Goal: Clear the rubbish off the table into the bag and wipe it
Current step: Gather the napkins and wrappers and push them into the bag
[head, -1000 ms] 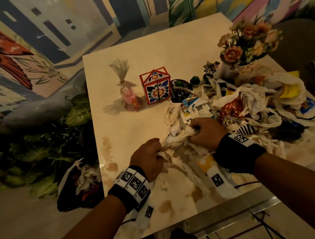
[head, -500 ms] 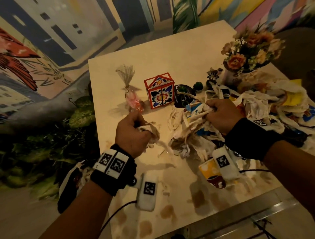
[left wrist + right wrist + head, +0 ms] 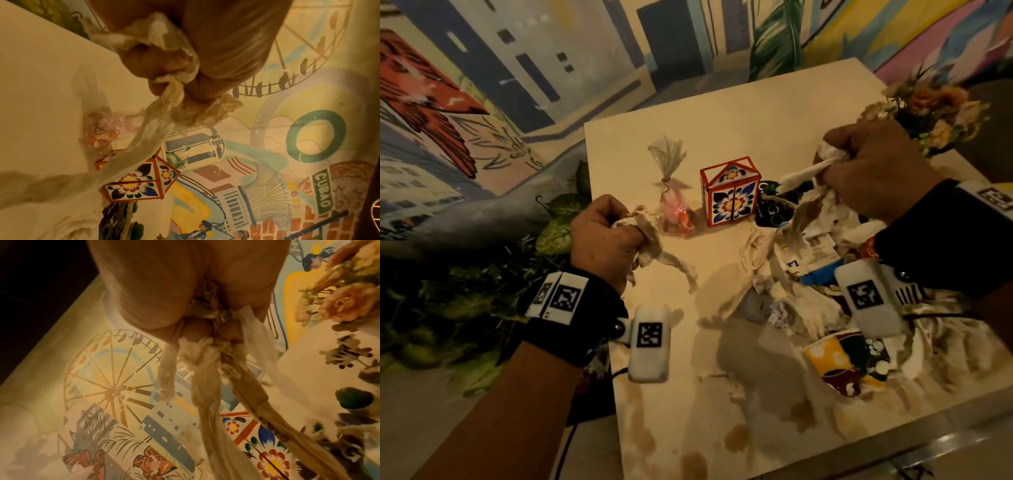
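Observation:
My left hand [image 3: 606, 236] is raised over the table's left part and grips a wad of stained tissue strips [image 3: 650, 240]; in the left wrist view the tissue strips [image 3: 174, 91] bulge between the curled fingers and one strand trails down. My right hand [image 3: 873, 168] is lifted higher at the right and clutches a bundle of tissue strips [image 3: 801, 178] that hang down to the rubbish pile [image 3: 808, 274]. In the right wrist view the strips [image 3: 207, 366] dangle from the fist. The cream table [image 3: 722, 120] carries brown stains near its front edge.
A floral house-shaped box [image 3: 729, 195], a small cellophane sweet bag [image 3: 671, 205] and a black round item [image 3: 770, 209] stand mid-table. A flower vase [image 3: 928, 113] is at the far right. A crushed yellow paper cup [image 3: 839, 363] lies near the front. Leafy plants [image 3: 482, 291] border the left edge.
Both hands have lifted off the table and moved apart, pulling tissue strips up from the pile. The right hand rose furthest, toward the flowers.

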`<state>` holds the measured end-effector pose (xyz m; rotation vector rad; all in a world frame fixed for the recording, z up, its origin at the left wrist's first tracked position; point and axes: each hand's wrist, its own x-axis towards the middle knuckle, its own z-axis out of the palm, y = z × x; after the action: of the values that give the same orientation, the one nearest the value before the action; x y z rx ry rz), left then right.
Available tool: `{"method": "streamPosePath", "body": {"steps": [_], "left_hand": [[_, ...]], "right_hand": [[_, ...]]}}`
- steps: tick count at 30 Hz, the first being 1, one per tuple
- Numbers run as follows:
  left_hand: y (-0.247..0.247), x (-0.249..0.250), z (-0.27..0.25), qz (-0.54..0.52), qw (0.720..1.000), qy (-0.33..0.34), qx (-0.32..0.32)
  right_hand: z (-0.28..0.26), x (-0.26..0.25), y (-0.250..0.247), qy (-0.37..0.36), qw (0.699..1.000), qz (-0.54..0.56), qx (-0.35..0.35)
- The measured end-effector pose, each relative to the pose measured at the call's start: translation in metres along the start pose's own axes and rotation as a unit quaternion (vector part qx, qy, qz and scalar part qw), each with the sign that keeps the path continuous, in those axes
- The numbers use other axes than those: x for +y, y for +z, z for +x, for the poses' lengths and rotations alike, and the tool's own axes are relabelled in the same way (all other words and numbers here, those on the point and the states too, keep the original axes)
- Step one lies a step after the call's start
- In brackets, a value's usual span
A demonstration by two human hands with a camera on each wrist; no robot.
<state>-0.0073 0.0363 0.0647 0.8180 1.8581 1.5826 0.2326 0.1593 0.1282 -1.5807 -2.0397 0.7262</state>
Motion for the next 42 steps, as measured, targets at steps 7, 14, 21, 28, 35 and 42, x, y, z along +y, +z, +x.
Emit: {"method": "streamPosePath", "body": {"steps": [7,14,21,28,35,42], "left_hand": [[-0.024,-0.021,0.013,0.002,0.999,-0.026,-0.034],[-0.093,-0.033,0.045,-0.005,0.998,0.006,-0.059],[-0.226,-0.05,0.075,0.057,0.997,0.034,-0.041],[-0.336,-0.11,0.09,0.163,0.987,0.005,-0.003],[-0.365,-0.188,0.09,0.216,0.975,-0.058,-0.001],[-0.349,-0.278,0.079,0.287,0.944,-0.163,-0.026]], "right_hand": [[0.0,-0.028,0.027,0.062,0.998,-0.019,0.003],[-0.021,-0.087,0.085,0.096,0.995,-0.012,0.006],[-0.044,-0.196,0.177,0.027,0.997,0.014,-0.068],[-0.071,-0.273,0.28,-0.037,0.987,0.013,-0.153],[-0.087,-0.271,0.382,0.008,0.968,-0.012,-0.249],[-0.108,-0.211,0.487,0.132,0.946,-0.027,-0.296]]}}
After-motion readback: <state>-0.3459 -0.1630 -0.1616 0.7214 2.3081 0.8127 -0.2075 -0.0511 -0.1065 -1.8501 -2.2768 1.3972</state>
